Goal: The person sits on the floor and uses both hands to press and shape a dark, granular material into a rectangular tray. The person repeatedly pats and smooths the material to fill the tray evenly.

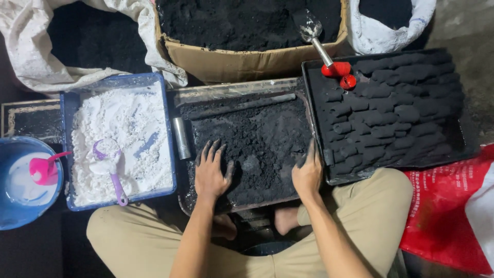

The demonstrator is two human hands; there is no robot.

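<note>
A metal tray (242, 93) in front of me holds a heap of black powder (257, 139). My left hand (211, 172) lies flat on the powder at the tray's near left, fingers spread and blackened. My right hand (307, 175) rests at the tray's near right edge, fingers curled into the powder. A small dark lump (250, 163) sits between the hands. A short metal tube (181, 138) lies at the tray's left rim.
A black tray (465, 139) of dark moulded cylinders is at right, red-handled tool (337, 69) on it. A cardboard box (242, 62) of black powder with a scoop (309, 28) is behind. A blue crate (69, 149) of white powder and a blue bucket (15, 216) stand left.
</note>
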